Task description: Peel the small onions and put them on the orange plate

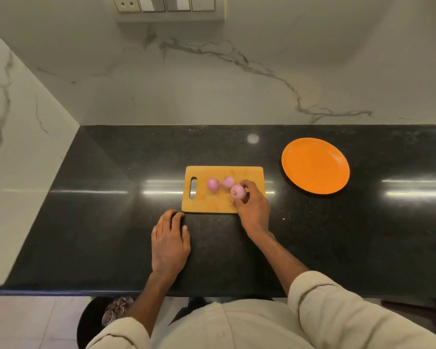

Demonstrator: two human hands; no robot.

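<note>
Orange plate (315,165) sits bare on the dark surface (111,235), off to the far right of the cutting board (212,201). On that board, three small pink onions: the left onion (213,184), the middle onion (228,182), and the nearest onion (238,191), at the board's right end. The right hand (253,209) curls around that one, fingers closed on it. The left hand (170,244) lies flat and open on the surface just below the board's near left corner, holding nothing. The plate lies on the right hand's side, so that hand looks best placed to deliver.
</note>
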